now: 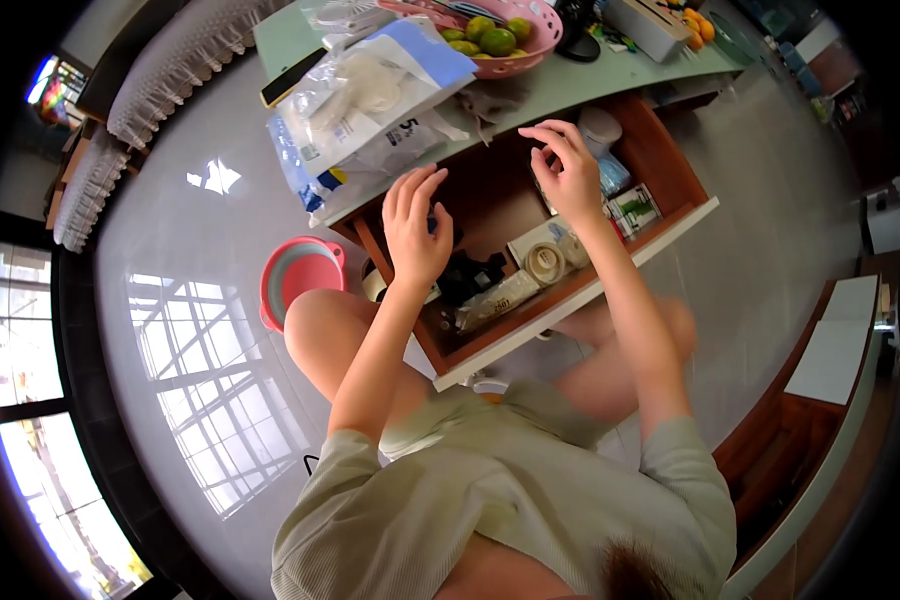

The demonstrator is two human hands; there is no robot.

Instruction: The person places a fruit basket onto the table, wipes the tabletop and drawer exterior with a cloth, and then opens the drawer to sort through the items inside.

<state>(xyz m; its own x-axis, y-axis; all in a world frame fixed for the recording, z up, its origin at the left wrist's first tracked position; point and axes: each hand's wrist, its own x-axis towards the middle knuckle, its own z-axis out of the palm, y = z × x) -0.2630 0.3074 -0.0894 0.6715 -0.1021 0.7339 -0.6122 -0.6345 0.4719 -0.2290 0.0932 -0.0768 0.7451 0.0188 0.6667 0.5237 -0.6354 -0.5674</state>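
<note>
An open wooden drawer [580, 283] lies across my knees' front, pulled out from under a green-topped table. My left hand [416, 226] hovers over its left side, fingers apart, holding nothing. Above the right half, my right hand [567, 172] is raised with fingers spread and loosely curved, also without anything in it. Inside the drawer are a roll of pale tape [544, 263], a long plastic-wrapped packet [498, 301], black items [470, 275] I cannot make out, a round whitish container [599, 130], a blue packet [613, 174] and a small green-and-white box [634, 209].
On the table [560, 95] are plastic bags [370, 95] and a pink basket [535, 62] of green fruit [497, 41]. A pink-rimmed basin [300, 275] stands on the floor at left. Another open wooden compartment [785, 440] is at right.
</note>
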